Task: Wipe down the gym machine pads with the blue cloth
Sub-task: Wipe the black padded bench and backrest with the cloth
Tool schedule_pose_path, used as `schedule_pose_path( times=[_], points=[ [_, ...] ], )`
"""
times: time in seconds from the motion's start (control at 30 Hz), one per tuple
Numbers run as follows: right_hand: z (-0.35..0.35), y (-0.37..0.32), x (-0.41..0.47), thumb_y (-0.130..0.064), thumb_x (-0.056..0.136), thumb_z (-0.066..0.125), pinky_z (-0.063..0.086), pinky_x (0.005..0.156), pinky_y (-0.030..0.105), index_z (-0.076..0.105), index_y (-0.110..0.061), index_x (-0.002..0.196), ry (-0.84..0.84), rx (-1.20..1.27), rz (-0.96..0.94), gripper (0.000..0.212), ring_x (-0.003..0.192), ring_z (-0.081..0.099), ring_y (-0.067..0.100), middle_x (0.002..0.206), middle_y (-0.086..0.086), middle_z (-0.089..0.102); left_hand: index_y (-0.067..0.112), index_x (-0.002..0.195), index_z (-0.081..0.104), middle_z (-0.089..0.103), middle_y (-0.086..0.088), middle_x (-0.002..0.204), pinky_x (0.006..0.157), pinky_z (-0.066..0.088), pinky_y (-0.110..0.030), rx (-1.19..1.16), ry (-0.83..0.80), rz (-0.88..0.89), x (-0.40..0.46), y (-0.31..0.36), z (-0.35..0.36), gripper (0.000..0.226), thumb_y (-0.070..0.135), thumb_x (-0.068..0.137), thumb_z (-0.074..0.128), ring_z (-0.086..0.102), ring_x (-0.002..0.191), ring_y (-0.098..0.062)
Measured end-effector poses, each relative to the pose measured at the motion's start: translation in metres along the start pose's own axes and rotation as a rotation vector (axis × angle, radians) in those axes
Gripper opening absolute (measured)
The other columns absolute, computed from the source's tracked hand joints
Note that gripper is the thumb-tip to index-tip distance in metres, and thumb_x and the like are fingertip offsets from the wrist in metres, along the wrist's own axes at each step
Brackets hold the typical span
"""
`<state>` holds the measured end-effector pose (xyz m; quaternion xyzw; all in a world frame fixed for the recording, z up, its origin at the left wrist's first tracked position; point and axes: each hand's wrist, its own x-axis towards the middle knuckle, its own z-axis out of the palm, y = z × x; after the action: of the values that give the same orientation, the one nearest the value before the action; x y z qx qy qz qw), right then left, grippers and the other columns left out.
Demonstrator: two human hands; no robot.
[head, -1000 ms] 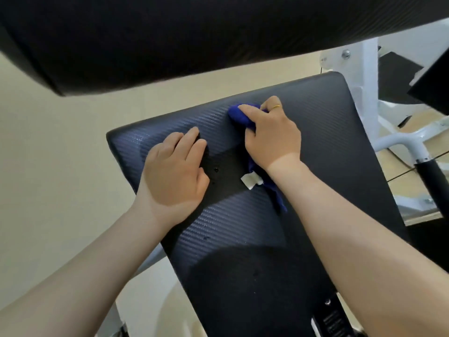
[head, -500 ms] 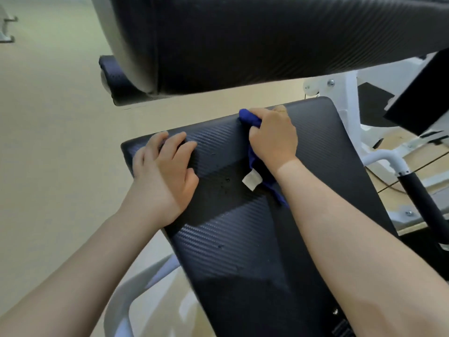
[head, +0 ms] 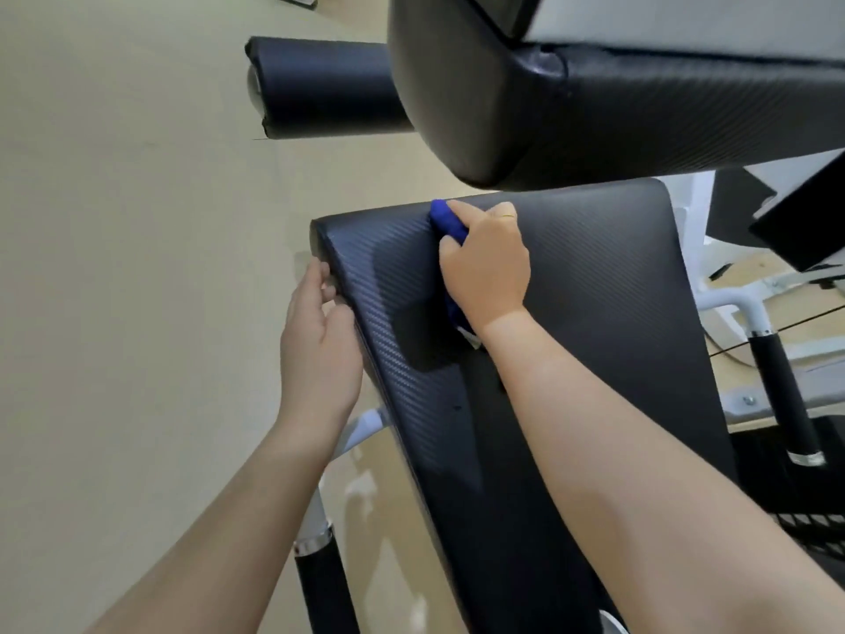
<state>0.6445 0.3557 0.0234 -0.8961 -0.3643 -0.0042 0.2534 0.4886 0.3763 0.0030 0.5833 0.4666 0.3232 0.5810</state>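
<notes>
A black carbon-weave seat pad [head: 594,286] slopes away from me in the middle of the head view. My right hand [head: 484,263] presses the blue cloth [head: 446,219] onto the pad near its far edge; most of the cloth is hidden under the hand, and a white tag peeks out by the wrist. My left hand [head: 318,340] grips the pad's left side edge, fingers curled around it. A second large black pad [head: 617,93] hangs above, close to my head. A black roller pad [head: 320,89] sticks out at the upper left.
White frame tubes with black handle grips stand at the right [head: 786,386] and lower left [head: 324,583]. Beige floor [head: 128,267] fills the left side. More white frame parts and dark plates sit at the far right.
My left hand slid off the pad's top surface to its left side edge. The right hand with the cloth stayed near the far edge. The view tilted up, showing more of the roller pad.
</notes>
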Motion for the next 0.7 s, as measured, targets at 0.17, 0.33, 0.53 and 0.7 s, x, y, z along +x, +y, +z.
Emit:
schedule_pose_path(
  times=[0.17, 0.33, 0.53, 0.7],
  points=[
    [0.019, -0.048, -0.049, -0.022, 0.088, 0.052, 0.043, 0.073, 0.032, 0.048, -0.030, 0.133, -0.214, -0.054, -0.268, 0.046, 0.080, 0.051, 0.023, 0.121, 0.007, 0.043, 0.027, 0.144, 0.035, 0.044, 0.015, 0.143, 0.104, 0.032, -0.011, -0.159, -0.126, -0.068, -0.002, 0.001, -0.009, 0.050, 0.011, 0.097, 0.026, 0.041, 0.126, 0.008],
    [0.011, -0.032, -0.033, -0.022, 0.087, 0.052, 0.042, 0.071, 0.033, 0.051, -0.031, 0.131, -0.155, -0.139, -0.313, 0.045, 0.088, 0.057, 0.030, 0.121, 0.009, 0.046, 0.028, 0.144, 0.035, 0.038, 0.018, 0.146, 0.106, 0.023, -0.005, -0.128, -0.155, -0.109, -0.001, 0.004, -0.016, 0.047, 0.018, 0.099, 0.025, 0.034, 0.130, 0.007],
    [0.008, -0.016, -0.029, -0.022, 0.086, 0.052, 0.038, 0.075, 0.030, 0.048, -0.032, 0.133, -0.141, -0.108, -0.075, 0.048, 0.090, 0.054, 0.028, 0.116, 0.007, 0.044, 0.015, 0.138, 0.044, 0.018, 0.004, 0.152, 0.112, 0.016, -0.018, 0.015, -0.084, -0.074, -0.023, -0.012, -0.009, 0.046, 0.017, 0.094, 0.030, 0.017, 0.139, -0.006],
    [0.006, -0.012, -0.077, -0.021, 0.082, 0.061, 0.047, 0.059, 0.030, 0.052, -0.028, 0.131, -0.310, -0.186, -0.420, 0.051, 0.076, 0.058, 0.025, 0.115, 0.011, 0.049, 0.026, 0.136, 0.045, 0.039, 0.013, 0.135, 0.106, 0.038, -0.046, -0.139, -0.108, -0.239, -0.032, -0.005, -0.004, 0.056, 0.029, 0.081, 0.032, 0.036, 0.128, -0.003]
  ],
)
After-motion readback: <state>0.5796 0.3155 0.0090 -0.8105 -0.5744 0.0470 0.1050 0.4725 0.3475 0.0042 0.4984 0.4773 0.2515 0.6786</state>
